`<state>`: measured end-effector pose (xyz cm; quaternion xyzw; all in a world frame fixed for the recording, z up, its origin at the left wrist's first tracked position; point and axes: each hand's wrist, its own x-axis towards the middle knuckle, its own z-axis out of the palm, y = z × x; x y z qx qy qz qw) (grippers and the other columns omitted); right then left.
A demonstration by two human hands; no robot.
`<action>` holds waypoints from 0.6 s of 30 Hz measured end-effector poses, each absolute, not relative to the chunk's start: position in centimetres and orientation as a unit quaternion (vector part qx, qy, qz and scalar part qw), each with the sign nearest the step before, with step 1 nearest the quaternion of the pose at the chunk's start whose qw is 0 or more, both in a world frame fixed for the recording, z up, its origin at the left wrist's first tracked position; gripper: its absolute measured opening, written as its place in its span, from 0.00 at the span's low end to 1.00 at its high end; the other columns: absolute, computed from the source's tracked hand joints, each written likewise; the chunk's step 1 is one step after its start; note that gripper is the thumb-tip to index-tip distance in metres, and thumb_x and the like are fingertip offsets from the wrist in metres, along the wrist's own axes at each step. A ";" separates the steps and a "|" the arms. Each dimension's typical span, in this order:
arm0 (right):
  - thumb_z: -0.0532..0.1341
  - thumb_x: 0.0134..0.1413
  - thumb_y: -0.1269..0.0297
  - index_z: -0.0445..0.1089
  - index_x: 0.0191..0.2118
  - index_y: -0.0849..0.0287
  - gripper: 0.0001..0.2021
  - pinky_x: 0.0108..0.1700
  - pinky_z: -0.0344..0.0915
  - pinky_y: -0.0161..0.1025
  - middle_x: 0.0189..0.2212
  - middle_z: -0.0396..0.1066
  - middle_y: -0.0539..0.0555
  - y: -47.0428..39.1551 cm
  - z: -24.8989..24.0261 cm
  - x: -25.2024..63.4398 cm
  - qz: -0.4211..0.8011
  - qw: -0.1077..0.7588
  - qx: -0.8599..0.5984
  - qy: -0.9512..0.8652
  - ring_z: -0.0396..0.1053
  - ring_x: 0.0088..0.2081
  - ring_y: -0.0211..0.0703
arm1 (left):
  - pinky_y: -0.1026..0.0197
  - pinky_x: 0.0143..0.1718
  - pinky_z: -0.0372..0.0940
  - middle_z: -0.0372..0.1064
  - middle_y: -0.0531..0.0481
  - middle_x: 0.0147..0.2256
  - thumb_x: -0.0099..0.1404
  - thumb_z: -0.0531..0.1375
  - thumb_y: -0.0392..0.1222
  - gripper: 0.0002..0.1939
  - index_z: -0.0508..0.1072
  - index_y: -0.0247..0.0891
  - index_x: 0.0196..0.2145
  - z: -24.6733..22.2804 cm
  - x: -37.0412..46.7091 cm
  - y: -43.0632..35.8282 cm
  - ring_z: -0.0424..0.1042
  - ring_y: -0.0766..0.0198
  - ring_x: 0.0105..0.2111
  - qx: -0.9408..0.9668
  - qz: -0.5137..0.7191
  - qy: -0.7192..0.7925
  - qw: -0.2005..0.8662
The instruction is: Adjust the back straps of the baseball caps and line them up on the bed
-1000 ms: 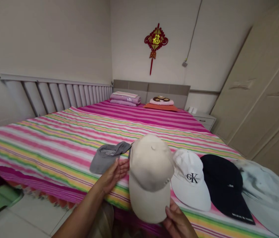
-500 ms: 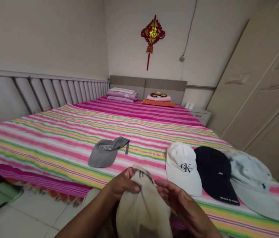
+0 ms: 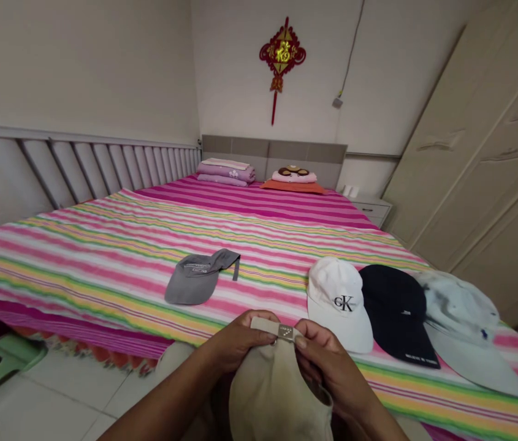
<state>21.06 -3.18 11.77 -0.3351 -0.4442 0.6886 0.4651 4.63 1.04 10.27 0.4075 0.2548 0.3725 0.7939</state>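
Beige cap [image 3: 277,392] is held up right by the near edge of the bed [image 3: 102,245] — gray cap [image 3: 192,283] off left, white cap [image 3: 338,288] to the right — with left hand [image 3: 239,342] and right hand [image 3: 327,354] both pinching its back strap [image 3: 264,324], fingers snug either side of the buckle [image 3: 285,332].

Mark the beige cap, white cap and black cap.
Beige cap [image 3: 274,386]: head view, on the crown.
White cap [image 3: 344,304]: head view, on the front lettering.
Black cap [image 3: 393,301]: head view, on the crown.
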 end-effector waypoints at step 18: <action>0.62 0.42 0.62 0.58 0.18 0.60 0.13 0.17 0.38 0.29 0.10 0.48 0.41 -3.1 11.7 21.6 0.677 0.488 -0.343 -0.431 0.40 0.14 0.27 | 0.70 0.16 0.50 0.62 0.56 0.15 0.35 0.69 0.43 0.17 0.67 0.32 0.20 10.7 5.3 0.2 0.56 0.75 0.14 0.420 0.368 0.247 0.792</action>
